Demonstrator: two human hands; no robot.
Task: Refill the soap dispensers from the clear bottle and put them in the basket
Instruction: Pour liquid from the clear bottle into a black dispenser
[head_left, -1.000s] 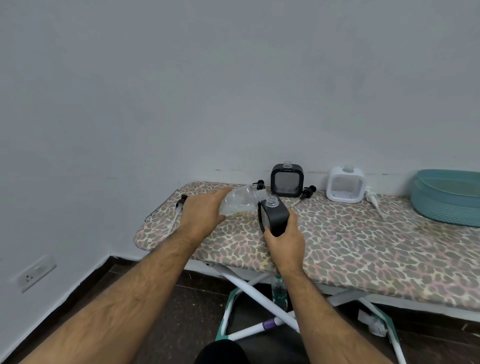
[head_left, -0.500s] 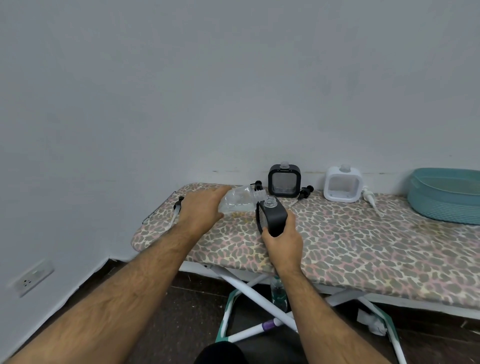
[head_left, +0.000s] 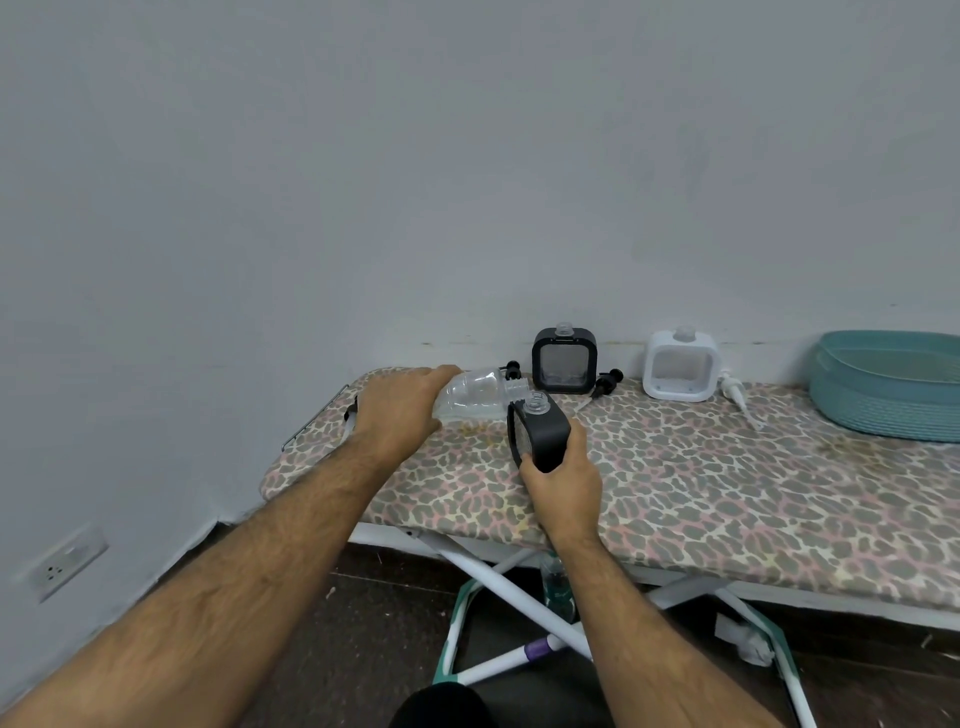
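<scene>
My left hand (head_left: 397, 413) grips the clear bottle (head_left: 475, 396), which lies almost on its side with its open neck pointing right. Just right of that neck, my right hand (head_left: 563, 480) holds a black soap dispenser (head_left: 540, 434) by its lower end, its open clear mouth up. Another black dispenser (head_left: 564, 366) and a white dispenser (head_left: 680, 371) stand against the wall, both without pumps. The teal basket (head_left: 891, 384) sits at the far right of the board.
Everything rests on a leopard-print ironing board (head_left: 675, 478). Loose pump heads lie by the wall: two black (head_left: 607, 382) (head_left: 513, 370), one white (head_left: 733, 392). Another pump (head_left: 351, 415) lies at the board's left end. A small bottle (head_left: 556, 587) stands under the board. A wall socket (head_left: 65, 564) is low left.
The clear bottle has been lowered from a steep tilt over the dispenser's mouth to nearly flat on the board. The black dispenser in my right hand has barely shifted.
</scene>
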